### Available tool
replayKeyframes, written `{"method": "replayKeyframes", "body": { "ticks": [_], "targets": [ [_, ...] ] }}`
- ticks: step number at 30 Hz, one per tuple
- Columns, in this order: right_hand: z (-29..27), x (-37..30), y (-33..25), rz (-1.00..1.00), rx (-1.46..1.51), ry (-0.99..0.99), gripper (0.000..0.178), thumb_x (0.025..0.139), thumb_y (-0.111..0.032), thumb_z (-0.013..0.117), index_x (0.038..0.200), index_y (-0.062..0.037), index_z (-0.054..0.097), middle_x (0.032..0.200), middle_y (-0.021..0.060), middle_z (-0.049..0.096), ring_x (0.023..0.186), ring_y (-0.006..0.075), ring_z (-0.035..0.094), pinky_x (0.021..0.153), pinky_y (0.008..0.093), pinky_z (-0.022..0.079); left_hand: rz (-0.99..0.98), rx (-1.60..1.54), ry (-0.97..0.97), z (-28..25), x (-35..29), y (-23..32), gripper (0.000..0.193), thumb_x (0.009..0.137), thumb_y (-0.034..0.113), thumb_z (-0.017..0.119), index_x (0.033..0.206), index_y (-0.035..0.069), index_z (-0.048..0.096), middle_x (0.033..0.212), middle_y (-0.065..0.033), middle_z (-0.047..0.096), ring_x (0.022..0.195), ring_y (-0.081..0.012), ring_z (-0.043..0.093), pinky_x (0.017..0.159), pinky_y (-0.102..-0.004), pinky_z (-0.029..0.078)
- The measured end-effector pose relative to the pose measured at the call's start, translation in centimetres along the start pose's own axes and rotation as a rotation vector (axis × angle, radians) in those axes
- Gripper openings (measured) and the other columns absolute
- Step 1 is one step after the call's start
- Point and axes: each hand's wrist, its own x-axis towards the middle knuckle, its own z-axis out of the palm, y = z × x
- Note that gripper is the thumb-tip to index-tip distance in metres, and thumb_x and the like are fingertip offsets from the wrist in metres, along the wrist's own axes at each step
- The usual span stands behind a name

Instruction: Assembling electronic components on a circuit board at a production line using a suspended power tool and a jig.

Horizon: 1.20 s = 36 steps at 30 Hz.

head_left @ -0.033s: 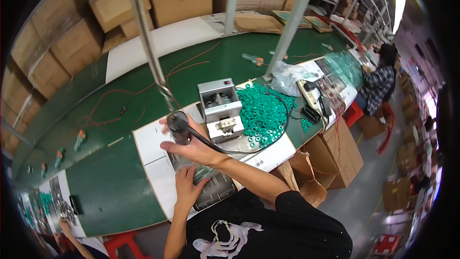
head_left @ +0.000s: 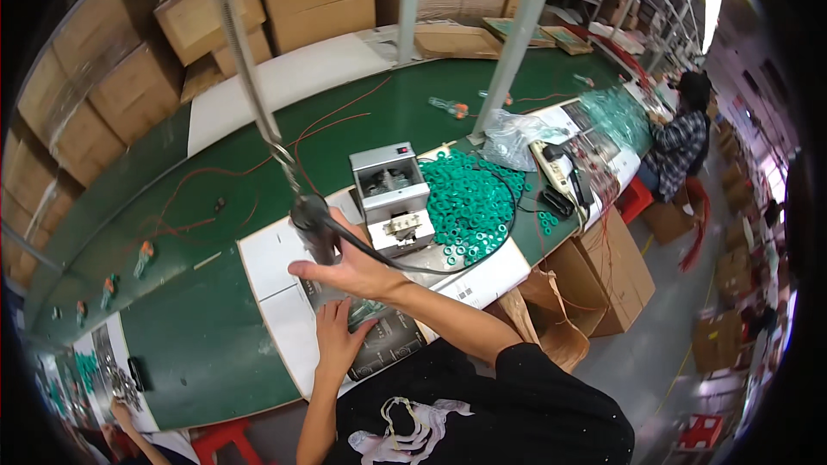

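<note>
A dark, upright electric screwdriver hangs from a coiled metal spring; a black cable leaves its top. My right hand is closed around its body, thumb stretched left across the near side and the other fingers mostly hidden behind it. Below, my left hand rests over a dark printed sheet, its thumb and fingers closing on a clear greenish piece. That piece is partly covered by the fingers, and the screwdriver's tip is hidden. A grey boxy feeder machine stands just beyond my right hand.
Green rings are heaped right of the machine, near a plastic bag and a white power strip. A metal post rises behind them. An open carton stands below the bench's right edge. Co-workers sit at both sides.
The screwdriver's top and the spring have shifted slightly left. Right-hand fingertips that showed beyond the screwdriver are now hidden. My left hand stays in place.
</note>
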Motion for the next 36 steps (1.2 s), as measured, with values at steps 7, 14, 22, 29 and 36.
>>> {"method": "replayKeyframes", "body": {
  "ticks": [7,14,22,29,36],
  "targets": [
    [-6.2,-10.6,8.6,-0.163,-0.501,0.322,0.056,0.089,-0.009,0.075,0.138,0.0008,0.051,0.138,0.0216,0.056,0.127,0.037,0.055,0.107,0.0446,0.044,0.048,0.084,-0.099,1.5,2.6,2.8,0.06,0.081,0.033,0.083,0.124,-0.001,0.06,0.106,-0.0182,0.059,0.1,-0.0387,0.056,0.084,-0.0493,0.047],
    [-14.6,-20.0,14.2,-0.097,-0.977,0.656,0.044,0.086,0.007,0.067,0.129,0.0033,0.058,0.127,0.0239,0.059,0.117,0.0415,0.058,0.099,0.0468,0.048,-0.089,-0.03,-0.119,1.7,2.0,4.3,0.056,0.086,0.032,0.081,0.123,-0.003,0.057,0.109,-0.0219,0.063,0.099,-0.0412,0.062,0.083,-0.0476,0.051],
    [-17.2,-20.7,15.9,-0.013,-0.994,0.664,0.034,0.083,0.004,0.071,0.116,-0.0029,0.066,0.113,0.0198,0.062,0.095,0.0376,0.064,0.08,0.0463,0.053,-0.155,-0.162,-0.122,1.9,-0.1,4.5,0.061,0.082,0.032,0.086,0.122,-0.004,0.057,0.103,-0.0238,0.07,0.092,-0.0402,0.068,0.081,-0.0438,0.053],
    [-17.8,-19.6,15.0,-0.024,-1.086,0.52,0.021,0.083,0.003,0.073,0.103,-0.002,0.068,0.098,0.0168,0.066,0.088,0.0345,0.066,0.073,0.044,0.054,-0.206,-0.216,-0.099,0.4,-1.3,3.4,0.06,0.083,0.031,0.085,0.124,-0.002,0.056,0.103,-0.0237,0.07,0.089,-0.0406,0.068,0.078,-0.0441,0.054],
    [-13.0,-20.9,14.2,0.022,-0.746,0.409,0.016,0.08,-0.002,0.078,0.093,-0.0012,0.068,0.095,0.0149,0.068,0.087,0.0328,0.068,0.071,0.0416,0.056,-0.363,-0.296,0.034,-0.7,-3.7,-1.3,0.058,0.085,0.024,0.085,0.127,-0.003,0.055,0.1,-0.0158,0.07,0.077,-0.0235,0.065,0.069,-0.035,0.053]
  ]
}}
